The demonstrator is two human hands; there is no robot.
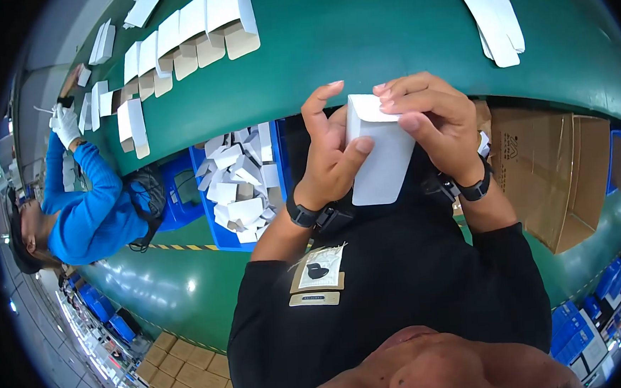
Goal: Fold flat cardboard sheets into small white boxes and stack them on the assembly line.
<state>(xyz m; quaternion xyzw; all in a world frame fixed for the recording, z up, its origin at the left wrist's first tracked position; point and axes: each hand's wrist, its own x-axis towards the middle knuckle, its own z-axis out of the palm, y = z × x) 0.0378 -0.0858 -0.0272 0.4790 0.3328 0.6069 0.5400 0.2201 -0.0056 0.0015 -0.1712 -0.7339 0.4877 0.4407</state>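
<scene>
A small white cardboard box [382,162] is held up in front of my chest, at the near edge of the green table. My left hand [328,150] grips its left side, with the thumb on the front face and the index finger raised near the top. My right hand [442,118] is closed at the upper right corner, its fingertips on the top flap and the thumb against the edge below. The flap is folded over the top. The inside of the box is hidden.
On the green table [358,34], open white boxes [194,30] stand in a row at the far left. Flat white cartons [493,19] lie at the far right. A blue bin [271,136] holds many white pieces. A brown carton [537,173] stands right. A gloved co-worker [90,200] works left.
</scene>
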